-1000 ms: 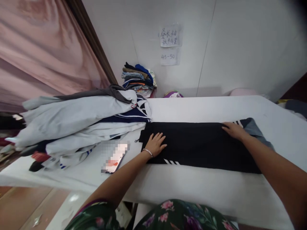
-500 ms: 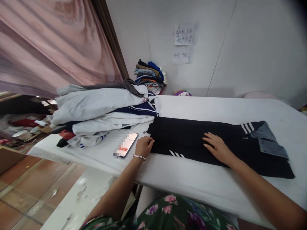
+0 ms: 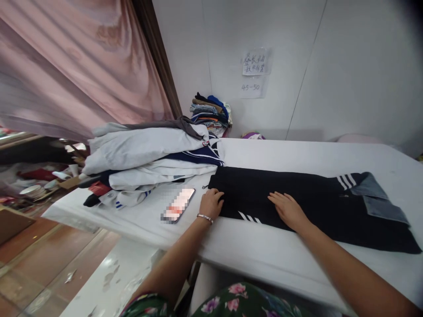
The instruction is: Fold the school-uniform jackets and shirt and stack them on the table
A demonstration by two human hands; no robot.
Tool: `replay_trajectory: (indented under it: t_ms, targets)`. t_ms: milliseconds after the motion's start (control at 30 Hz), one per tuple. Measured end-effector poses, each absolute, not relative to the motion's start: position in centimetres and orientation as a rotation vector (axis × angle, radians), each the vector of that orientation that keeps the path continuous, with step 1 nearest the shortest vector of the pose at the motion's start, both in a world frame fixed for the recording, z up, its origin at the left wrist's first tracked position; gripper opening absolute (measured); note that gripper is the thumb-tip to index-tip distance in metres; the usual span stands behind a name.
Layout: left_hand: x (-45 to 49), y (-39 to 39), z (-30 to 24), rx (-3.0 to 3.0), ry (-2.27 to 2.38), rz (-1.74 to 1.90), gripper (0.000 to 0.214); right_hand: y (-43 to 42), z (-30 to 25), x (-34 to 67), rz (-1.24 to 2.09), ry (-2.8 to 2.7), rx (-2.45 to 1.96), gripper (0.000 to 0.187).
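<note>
A long black garment (image 3: 244, 189) lies folded lengthwise across the table, with white stripes on it and blue denim pieces (image 3: 385, 207) at its right end. My left hand (image 3: 211, 203) rests over its left edge, fingers bent and a little apart, beside a small zip pull. Farther right, my right hand (image 3: 289, 211) lies palm down on the black cloth with its fingers stretched out. The fabric under both palms is hidden.
Left on the white table (image 3: 280, 152) sits a loose heap of clothes (image 3: 142, 147). A lit phone (image 3: 180, 204) lies before it. Folded clothes (image 3: 211, 114) are stacked by the wall. A pink curtain (image 3: 79, 61) hangs at left.
My right hand has slid left along the black garment, nearer my left hand. My left hand stays by the left edge, its fingers now a bit farther over the cloth. The view has shifted slightly.
</note>
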State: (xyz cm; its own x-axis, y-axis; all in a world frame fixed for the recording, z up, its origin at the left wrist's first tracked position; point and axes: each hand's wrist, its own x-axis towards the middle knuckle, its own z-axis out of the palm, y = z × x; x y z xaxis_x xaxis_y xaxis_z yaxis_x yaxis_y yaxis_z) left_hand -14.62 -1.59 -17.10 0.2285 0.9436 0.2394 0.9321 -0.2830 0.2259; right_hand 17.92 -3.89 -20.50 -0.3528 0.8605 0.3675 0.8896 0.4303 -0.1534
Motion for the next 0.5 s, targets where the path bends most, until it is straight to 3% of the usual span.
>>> replay_trajectory:
  t_ms: [133,500]
  targets:
    - [-14.7,-1.6,-17.5,2.445,1.860,0.560,0.026,-3.7,-20.6,19.4,-0.142,-2.123,-1.581,0.045]
    - [-15.2,-1.2,-16.5,2.530,1.838,0.429,0.019,-3.8,-21.9,19.6,-0.155,-2.302,-1.545,0.047]
